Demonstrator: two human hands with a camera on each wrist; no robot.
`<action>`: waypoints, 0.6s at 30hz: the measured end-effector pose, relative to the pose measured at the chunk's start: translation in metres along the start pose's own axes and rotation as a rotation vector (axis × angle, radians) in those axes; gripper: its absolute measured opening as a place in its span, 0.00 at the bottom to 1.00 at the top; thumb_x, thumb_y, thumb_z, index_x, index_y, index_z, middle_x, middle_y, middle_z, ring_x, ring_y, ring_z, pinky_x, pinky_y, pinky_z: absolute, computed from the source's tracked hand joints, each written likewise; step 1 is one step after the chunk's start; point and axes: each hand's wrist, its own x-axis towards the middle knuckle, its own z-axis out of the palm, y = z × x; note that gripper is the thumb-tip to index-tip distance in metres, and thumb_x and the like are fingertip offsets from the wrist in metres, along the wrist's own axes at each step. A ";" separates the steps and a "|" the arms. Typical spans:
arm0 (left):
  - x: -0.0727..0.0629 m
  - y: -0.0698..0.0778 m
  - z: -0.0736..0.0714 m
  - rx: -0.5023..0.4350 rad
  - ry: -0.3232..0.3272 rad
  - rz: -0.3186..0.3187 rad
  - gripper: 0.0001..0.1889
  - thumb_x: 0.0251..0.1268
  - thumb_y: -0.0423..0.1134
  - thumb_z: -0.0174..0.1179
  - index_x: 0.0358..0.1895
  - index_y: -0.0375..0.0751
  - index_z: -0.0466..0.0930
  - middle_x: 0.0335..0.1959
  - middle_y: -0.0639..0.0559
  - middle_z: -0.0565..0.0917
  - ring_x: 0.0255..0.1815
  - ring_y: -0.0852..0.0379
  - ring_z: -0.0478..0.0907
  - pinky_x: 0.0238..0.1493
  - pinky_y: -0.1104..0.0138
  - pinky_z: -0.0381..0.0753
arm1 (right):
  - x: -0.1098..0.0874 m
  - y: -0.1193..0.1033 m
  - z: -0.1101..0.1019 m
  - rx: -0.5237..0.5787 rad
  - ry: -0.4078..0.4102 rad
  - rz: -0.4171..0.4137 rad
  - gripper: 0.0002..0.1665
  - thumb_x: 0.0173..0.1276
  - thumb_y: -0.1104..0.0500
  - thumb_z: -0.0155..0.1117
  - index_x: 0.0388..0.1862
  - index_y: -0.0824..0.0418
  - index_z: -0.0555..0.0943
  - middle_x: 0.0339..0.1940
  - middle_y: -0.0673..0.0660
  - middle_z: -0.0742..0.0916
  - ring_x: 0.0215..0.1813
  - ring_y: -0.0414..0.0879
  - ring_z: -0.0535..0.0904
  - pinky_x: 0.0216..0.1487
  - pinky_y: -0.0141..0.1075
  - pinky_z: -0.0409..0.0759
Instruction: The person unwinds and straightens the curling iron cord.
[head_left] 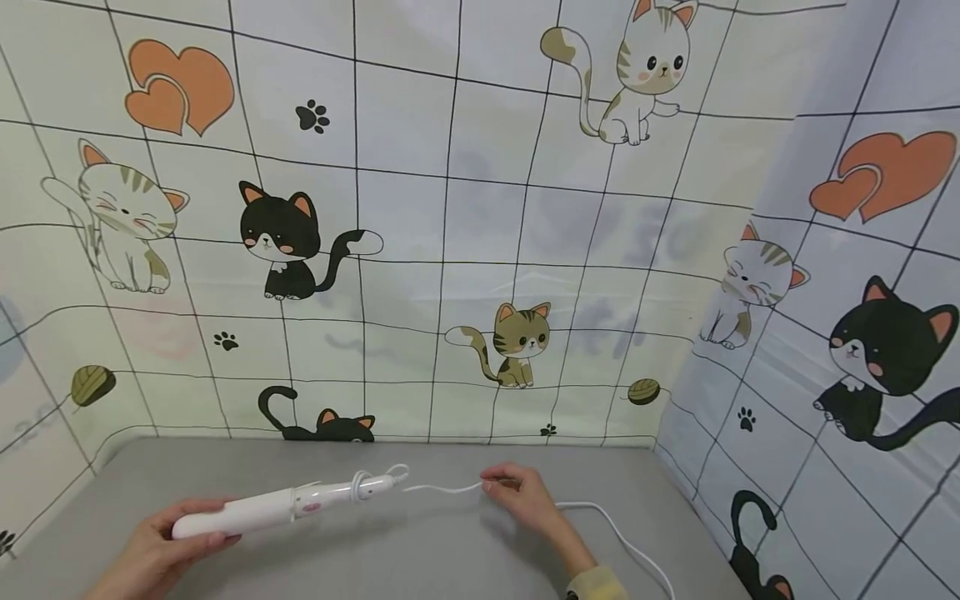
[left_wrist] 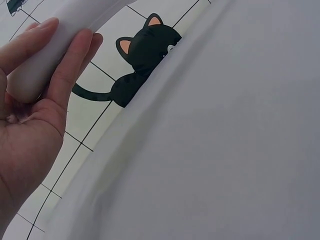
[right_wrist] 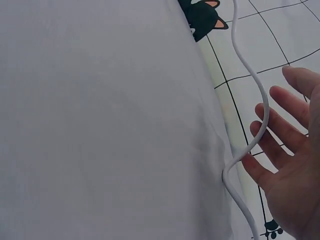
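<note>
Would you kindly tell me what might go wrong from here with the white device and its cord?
The white cord appears looped around the narrow end of the white device, so pulling might tighten or tangle it. The left hand holds the device only by its thick end, above the grey surface, so it could tip or slip. The cord passes across the right hand, whose fingers are spread, so it may slide away.

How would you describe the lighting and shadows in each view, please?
Head view: bright, with soft shadows on the grey surface near the white appliance and right hand; left wrist view: dimmer and greyer; right wrist view: similarly dull, no harsh glare on the white cord.
</note>
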 end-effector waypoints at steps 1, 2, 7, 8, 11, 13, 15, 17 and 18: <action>0.001 0.000 0.001 0.006 0.007 0.001 0.27 0.71 0.13 0.48 0.57 0.45 0.86 0.57 0.59 0.85 0.55 0.55 0.83 0.60 0.60 0.85 | 0.001 -0.001 0.000 -0.005 -0.001 -0.012 0.14 0.73 0.59 0.67 0.52 0.66 0.86 0.50 0.61 0.89 0.54 0.54 0.85 0.60 0.41 0.85; 0.001 -0.001 0.001 0.018 0.019 0.003 0.26 0.71 0.14 0.48 0.56 0.45 0.86 0.57 0.59 0.85 0.55 0.56 0.83 0.59 0.59 0.85 | 0.001 -0.001 0.000 -0.011 -0.003 -0.025 0.15 0.73 0.59 0.67 0.54 0.66 0.86 0.52 0.61 0.88 0.57 0.56 0.84 0.63 0.45 0.83; 0.001 -0.001 0.002 0.030 0.022 0.010 0.25 0.71 0.14 0.48 0.56 0.43 0.86 0.57 0.59 0.85 0.55 0.57 0.82 0.59 0.59 0.85 | 0.007 -0.017 0.003 -0.006 -0.035 -0.098 0.23 0.74 0.62 0.64 0.65 0.70 0.79 0.63 0.65 0.83 0.67 0.63 0.77 0.72 0.58 0.73; 0.001 -0.001 0.002 0.029 0.018 0.006 0.25 0.71 0.14 0.48 0.56 0.43 0.86 0.57 0.59 0.85 0.55 0.57 0.82 0.60 0.59 0.85 | 0.008 -0.019 0.004 -0.005 -0.042 -0.116 0.25 0.75 0.62 0.64 0.67 0.71 0.77 0.65 0.66 0.82 0.67 0.64 0.76 0.72 0.59 0.72; 0.001 -0.002 0.001 0.008 -0.010 -0.001 0.25 0.72 0.14 0.48 0.57 0.43 0.86 0.58 0.59 0.85 0.56 0.58 0.81 0.61 0.59 0.84 | 0.012 -0.027 0.009 -0.003 -0.061 -0.147 0.26 0.74 0.64 0.64 0.69 0.72 0.75 0.67 0.66 0.80 0.69 0.65 0.74 0.71 0.59 0.74; 0.000 -0.003 0.002 -0.002 -0.026 0.003 0.26 0.71 0.14 0.47 0.57 0.42 0.85 0.58 0.58 0.85 0.57 0.58 0.81 0.61 0.59 0.84 | 0.014 -0.030 0.013 -0.006 -0.068 -0.146 0.28 0.73 0.63 0.65 0.69 0.70 0.75 0.68 0.66 0.80 0.68 0.65 0.74 0.71 0.58 0.75; 0.000 -0.004 0.002 -0.009 -0.034 0.014 0.26 0.70 0.13 0.47 0.57 0.41 0.85 0.59 0.57 0.84 0.58 0.59 0.80 0.61 0.58 0.83 | 0.015 -0.029 0.019 -0.006 -0.069 -0.133 0.29 0.72 0.62 0.67 0.70 0.66 0.76 0.68 0.63 0.81 0.69 0.63 0.75 0.71 0.55 0.75; -0.001 -0.005 0.001 -0.018 -0.043 0.024 0.26 0.70 0.12 0.46 0.57 0.40 0.85 0.59 0.57 0.84 0.58 0.60 0.80 0.61 0.58 0.83 | 0.016 -0.032 0.024 -0.011 -0.072 -0.123 0.30 0.71 0.60 0.69 0.70 0.65 0.76 0.68 0.62 0.81 0.68 0.62 0.75 0.72 0.54 0.75; -0.001 -0.006 0.001 -0.020 -0.044 0.029 0.26 0.70 0.12 0.46 0.57 0.39 0.85 0.60 0.56 0.84 0.59 0.60 0.79 0.61 0.57 0.83 | 0.016 -0.033 0.026 -0.012 -0.071 -0.125 0.30 0.71 0.60 0.69 0.70 0.64 0.77 0.68 0.62 0.81 0.68 0.62 0.76 0.72 0.54 0.75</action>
